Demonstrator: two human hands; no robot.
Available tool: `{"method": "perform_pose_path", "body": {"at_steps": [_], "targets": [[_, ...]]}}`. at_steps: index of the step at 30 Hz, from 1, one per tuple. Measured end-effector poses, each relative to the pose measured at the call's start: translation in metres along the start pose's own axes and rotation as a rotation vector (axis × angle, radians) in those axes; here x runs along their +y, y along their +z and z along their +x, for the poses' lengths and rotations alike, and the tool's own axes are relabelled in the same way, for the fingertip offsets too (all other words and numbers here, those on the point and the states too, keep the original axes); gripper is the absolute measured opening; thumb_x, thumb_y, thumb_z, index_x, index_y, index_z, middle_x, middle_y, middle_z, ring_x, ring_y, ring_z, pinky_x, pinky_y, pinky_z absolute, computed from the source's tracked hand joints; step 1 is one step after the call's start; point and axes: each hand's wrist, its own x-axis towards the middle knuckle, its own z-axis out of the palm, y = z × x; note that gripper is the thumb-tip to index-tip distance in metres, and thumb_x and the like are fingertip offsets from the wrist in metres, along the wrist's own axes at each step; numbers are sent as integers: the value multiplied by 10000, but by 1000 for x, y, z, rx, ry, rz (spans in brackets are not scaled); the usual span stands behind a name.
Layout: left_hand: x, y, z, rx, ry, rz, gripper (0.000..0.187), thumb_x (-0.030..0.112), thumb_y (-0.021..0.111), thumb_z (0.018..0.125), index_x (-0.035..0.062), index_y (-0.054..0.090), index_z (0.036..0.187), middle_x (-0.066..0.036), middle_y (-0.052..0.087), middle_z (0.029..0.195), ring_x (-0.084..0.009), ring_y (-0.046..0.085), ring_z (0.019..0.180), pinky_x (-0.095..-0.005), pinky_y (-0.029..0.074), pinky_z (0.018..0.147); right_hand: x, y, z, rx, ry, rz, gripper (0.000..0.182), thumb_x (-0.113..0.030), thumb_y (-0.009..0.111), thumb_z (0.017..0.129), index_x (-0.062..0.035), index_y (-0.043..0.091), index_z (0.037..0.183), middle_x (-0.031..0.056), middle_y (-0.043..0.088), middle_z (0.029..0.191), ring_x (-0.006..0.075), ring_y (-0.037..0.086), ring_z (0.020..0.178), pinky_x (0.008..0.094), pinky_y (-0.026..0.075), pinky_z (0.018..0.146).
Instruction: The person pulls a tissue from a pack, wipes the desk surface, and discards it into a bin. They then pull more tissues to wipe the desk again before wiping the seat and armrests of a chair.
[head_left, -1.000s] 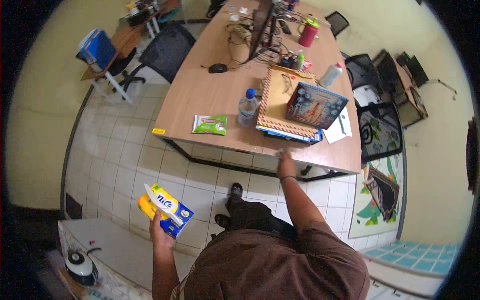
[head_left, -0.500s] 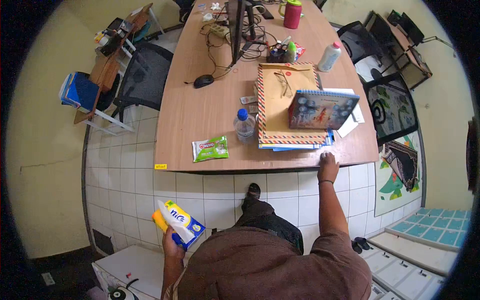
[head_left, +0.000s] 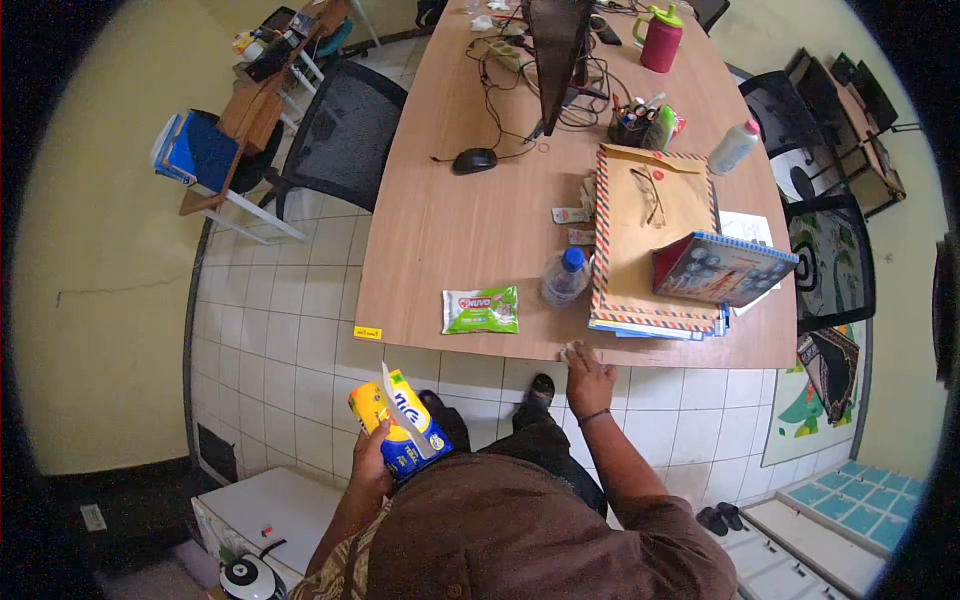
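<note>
My left hand (head_left: pixel 372 462) is closed around a yellow and blue tissue pack (head_left: pixel 405 430), held in front of my body short of the table. A white sheet sticks up out of its opening. At the front edge of the wooden table (head_left: pixel 420 250), my right hand (head_left: pixel 590 382) presses a small crumpled white tissue (head_left: pixel 568 350) with its fingers; most of the tissue is hidden under them. Closest to that hand are a clear water bottle with a blue cap (head_left: pixel 565 280) and a stack topped by a brown envelope (head_left: pixel 640 285). Left of the bottle lies a green and white wipes packet (head_left: pixel 480 311).
On the envelope rest eyeglasses (head_left: pixel 652 198) and a standing desk calendar (head_left: pixel 728 268). Farther back are a mouse (head_left: pixel 474 161), a monitor (head_left: pixel 556 60), tangled cables, a pen holder (head_left: pixel 630 125), a white bottle (head_left: pixel 734 147) and a red tumbler (head_left: pixel 660 42). Chairs flank the table.
My right hand has slid left along the table's front edge, from below the calendar to near the water bottle. The tissue pack has come closer to my body. The view has shifted.
</note>
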Motion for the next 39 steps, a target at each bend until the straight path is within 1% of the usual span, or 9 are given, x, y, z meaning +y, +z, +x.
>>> {"method": "perform_pose_path", "body": {"at_steps": [8, 14, 22, 24, 28, 30, 32, 35, 39], "targets": [[42, -83, 57, -127, 41, 7, 412, 249, 553, 979, 12, 494, 1312, -142, 640, 1186, -259, 661, 1031, -391, 537, 899, -148, 43, 18, -66, -247, 37, 373, -140, 501, 910, -236, 611, 1253, -18, 578, 1356, 148, 559, 1210, 494, 369, 875], [108, -185, 103, -110, 106, 89, 421, 159, 619, 938, 37, 485, 1318, -90, 618, 1158, -218, 619, 1046, -362, 507, 903, -190, 63, 74, -59, 83, -193, 366, -270, 551, 901, -249, 583, 1265, 23, 635, 1258, 195, 643, 1070, 603, 385, 794], [194, -264, 139, -60, 142, 2, 387, 175, 622, 941, 62, 482, 1284, -100, 639, 1136, -253, 673, 964, -401, 572, 826, -195, 118, 111, 78, 384, -134, 353, -286, 534, 911, -219, 640, 1241, -25, 614, 1318, 137, 569, 1198, 509, 379, 853], [204, -269, 146, -48, 109, 38, 400, 188, 631, 937, 68, 487, 1291, -104, 637, 1169, -255, 673, 985, -407, 574, 830, -201, 95, 73, 76, -55, -139, 360, -254, 537, 893, -216, 646, 1234, -47, 604, 1337, 119, 547, 1230, 487, 382, 849], [209, -271, 158, -66, 71, -13, 436, 176, 617, 946, 68, 450, 1334, -120, 614, 1202, -258, 649, 1047, -402, 546, 892, -122, 81, 27, 186, 179, -92, 320, -206, 518, 892, -287, 680, 1155, -6, 612, 1331, 150, 598, 1172, 496, 402, 862], [207, -264, 161, -77, 0, -37, 423, 177, 610, 949, 60, 452, 1323, -122, 615, 1194, -259, 650, 1043, -395, 544, 892, -140, 22, 40, -57, 761, -151, 348, -278, 477, 941, -287, 614, 1261, 5, 618, 1317, 259, 631, 1120, 472, 430, 867], [209, -246, 158, -140, 11, 49, 401, 177, 614, 950, 55, 468, 1302, -114, 626, 1166, -240, 656, 1018, -366, 545, 867, -151, 10, 48, 77, 840, 19, 370, -257, 466, 945, -227, 583, 1296, 41, 598, 1327, 277, 591, 1172, 424, 442, 931], [209, -223, 160, -117, 23, 110, 342, 136, 603, 955, 59, 501, 1273, -94, 641, 1142, -217, 666, 987, -356, 548, 850, -122, 85, 65, 166, 531, -144, 439, -236, 465, 914, -85, 541, 1319, 118, 563, 1327, 231, 487, 1285, 359, 378, 1072], [213, -189, 161, -138, 29, 97, 318, 103, 598, 950, 36, 505, 1246, -92, 643, 1132, -221, 659, 995, -359, 543, 853, -250, 126, 84, 194, 40, -21, 383, -278, 518, 888, -252, 591, 1263, 16, 594, 1326, 202, 623, 1055, 488, 371, 827]]}}
